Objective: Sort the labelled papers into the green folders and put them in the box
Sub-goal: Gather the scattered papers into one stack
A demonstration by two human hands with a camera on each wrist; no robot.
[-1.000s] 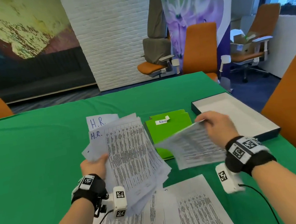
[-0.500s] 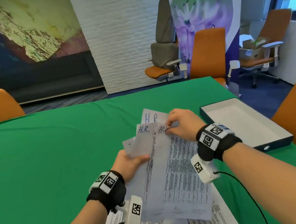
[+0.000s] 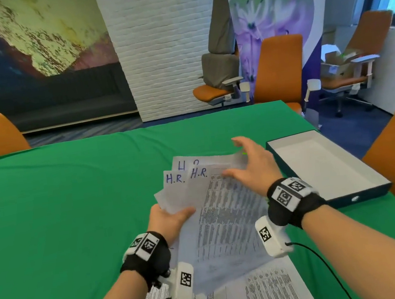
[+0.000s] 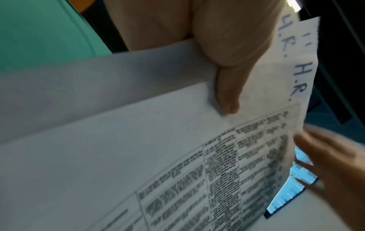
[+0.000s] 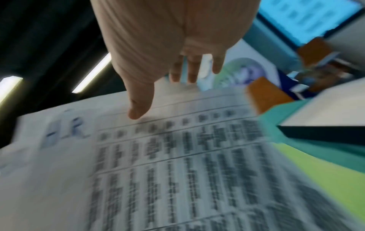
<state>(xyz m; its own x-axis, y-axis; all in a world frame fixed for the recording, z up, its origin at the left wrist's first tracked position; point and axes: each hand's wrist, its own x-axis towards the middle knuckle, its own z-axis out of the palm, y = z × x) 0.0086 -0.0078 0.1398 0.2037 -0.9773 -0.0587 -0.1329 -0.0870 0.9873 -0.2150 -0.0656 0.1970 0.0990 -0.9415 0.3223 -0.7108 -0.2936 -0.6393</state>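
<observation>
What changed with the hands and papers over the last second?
The right hand carried a loose sheet leftward onto the H.R. stack, then let go and opened, fingers spread above it. The left hand kept gripping the stack; the box stayed put.

White papers (image 3: pixel 224 211) printed with dense grey-black table rows carry blue handwritten "H.R." labels at their top corners. The tablecloth (image 3: pixel 62 217) is solid bright green. The box (image 3: pixel 363 196) is dark teal outside, white inside. Black wristbands (image 3: pixel 296 205) bear white tags with black square-patterned codes. A lime-green folder (image 5: pixel 326 176) shows beneath the papers.
</observation>
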